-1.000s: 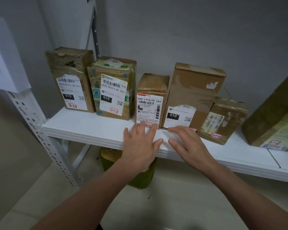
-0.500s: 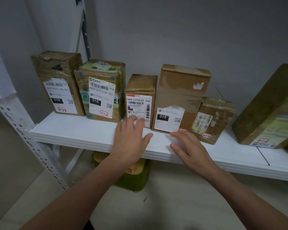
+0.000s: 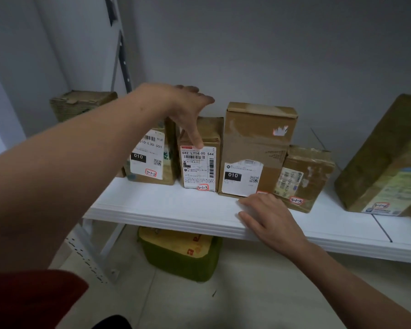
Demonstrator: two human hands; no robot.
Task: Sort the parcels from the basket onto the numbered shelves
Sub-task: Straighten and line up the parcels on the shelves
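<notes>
Two bare hands here, and neither is holding anything. Closest in is a red sleeve (image 3: pixel 33 298) on the left arm. The right hand (image 3: pixel 271 219) lies flat on the front edge of the white shelf (image 3: pixel 171 207), fingers straight, with the fingertips right by the bottom of the tall 010 parcel (image 3: pixel 256 143). Below and to the left of that hand, a green bag (image 3: pixel 180 260) with a yellow top sits on the floor under the shelf. The left hand (image 3: pixel 183 103) is higher up and further in. Its fingers are spread and straight over the top of the 3-1-2 parcel (image 3: pixel 150 160), and the thumb hangs down in front of the 3-1-3 parcel (image 3: pixel 199 167). Can't tell if it's actually touching either one. All the parcels stand in a row on the shelf. Left of the left hand is a ragged-top parcel (image 3: pixel 81 104), mostly hidden by the forearm. Just right of the right hand, the small 3-1-5 parcel (image 3: pixel 304 176) sits up against the tall one. Further right a big parcel (image 3: pixel 384 157) sits tilted. A grey wall (image 3: pixel 271 55) is behind it all.
</notes>
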